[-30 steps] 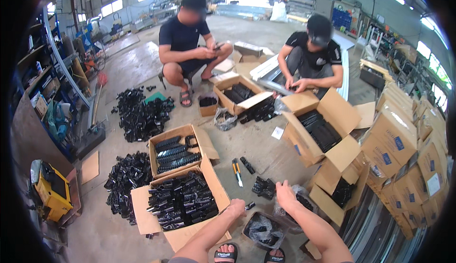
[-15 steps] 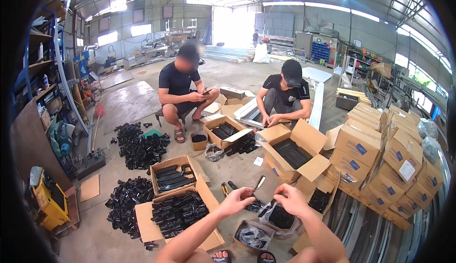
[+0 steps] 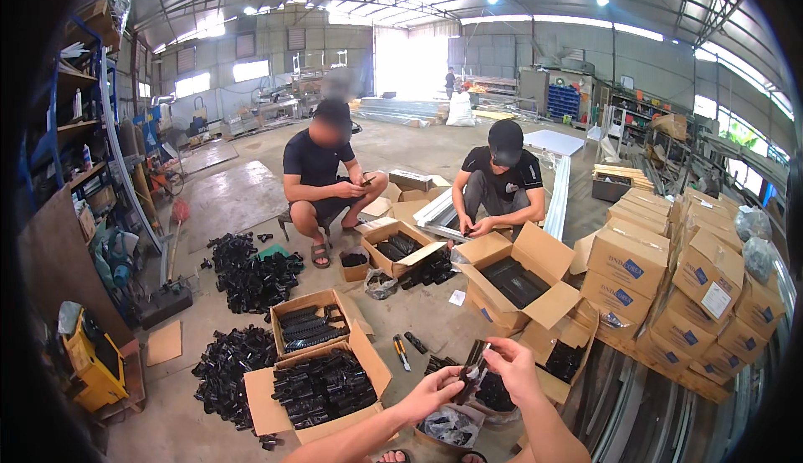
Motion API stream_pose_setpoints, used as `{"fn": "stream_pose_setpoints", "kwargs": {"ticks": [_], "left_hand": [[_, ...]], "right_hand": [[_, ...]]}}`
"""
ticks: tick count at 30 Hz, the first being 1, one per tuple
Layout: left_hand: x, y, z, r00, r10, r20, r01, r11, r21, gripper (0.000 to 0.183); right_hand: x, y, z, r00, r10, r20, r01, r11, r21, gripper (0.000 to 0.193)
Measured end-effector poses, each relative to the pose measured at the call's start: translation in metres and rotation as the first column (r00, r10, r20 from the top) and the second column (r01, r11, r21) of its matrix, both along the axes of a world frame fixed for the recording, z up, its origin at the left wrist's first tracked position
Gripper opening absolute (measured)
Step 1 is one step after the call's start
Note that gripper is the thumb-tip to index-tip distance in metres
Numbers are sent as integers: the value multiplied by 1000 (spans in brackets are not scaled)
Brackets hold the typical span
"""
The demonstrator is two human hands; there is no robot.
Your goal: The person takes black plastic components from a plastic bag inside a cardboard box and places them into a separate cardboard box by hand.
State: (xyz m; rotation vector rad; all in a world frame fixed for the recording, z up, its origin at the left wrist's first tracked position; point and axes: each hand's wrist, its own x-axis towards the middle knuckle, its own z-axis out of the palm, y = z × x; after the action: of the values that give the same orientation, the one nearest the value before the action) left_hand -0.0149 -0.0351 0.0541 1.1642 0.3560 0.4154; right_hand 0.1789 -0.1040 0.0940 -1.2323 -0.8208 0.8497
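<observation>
In front of me, a long dark, shiny part (image 3: 474,366) is tilted upward between my hands. My left hand (image 3: 438,393) is closed around its lower end. The fingers of my right hand (image 3: 512,366) are pinched together against its upper right side; anything small between them is hidden. Below the hands sits a small open box (image 3: 450,426) lined with clear plastic. Partly covered by my right hand is a bag of small black pieces (image 3: 493,393). A utility knife (image 3: 402,353) with a yellow and black handle lies on the floor, beside a short black part (image 3: 416,342).
Open cartons of black parts (image 3: 324,385) stand at my left, next to loose piles (image 3: 234,371). Across from me squat two people (image 3: 326,162) (image 3: 500,183), their hands at small objects. An open carton (image 3: 512,281) and stacked sealed cartons (image 3: 623,266) stand at right.
My left hand has moved right and down, bringing the dark part close to my right hand. My right hand has risen from above the bag to the part. The view has shifted slightly.
</observation>
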Motion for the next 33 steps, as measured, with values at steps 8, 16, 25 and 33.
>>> {"fn": "stream_pose_setpoints", "kwargs": {"ticks": [8,16,25,33], "left_hand": [[5,5,-7,996,-16,-87,29,989,143,54],[10,2,-2,985,-102,-141,118,987,110,53],[9,8,-21,958,-169,-231,164,986,-40,56],[13,5,-29,974,-107,-202,104,994,-21,50]], "right_hand": [[3,-5,-12,999,42,-33,-44,997,-58,34],[15,-8,-21,999,40,2,-39,995,-96,37],[15,-11,-23,964,16,264,-2,999,-53,29],[11,-11,-21,981,-3,194,12,999,-47,25]]}}
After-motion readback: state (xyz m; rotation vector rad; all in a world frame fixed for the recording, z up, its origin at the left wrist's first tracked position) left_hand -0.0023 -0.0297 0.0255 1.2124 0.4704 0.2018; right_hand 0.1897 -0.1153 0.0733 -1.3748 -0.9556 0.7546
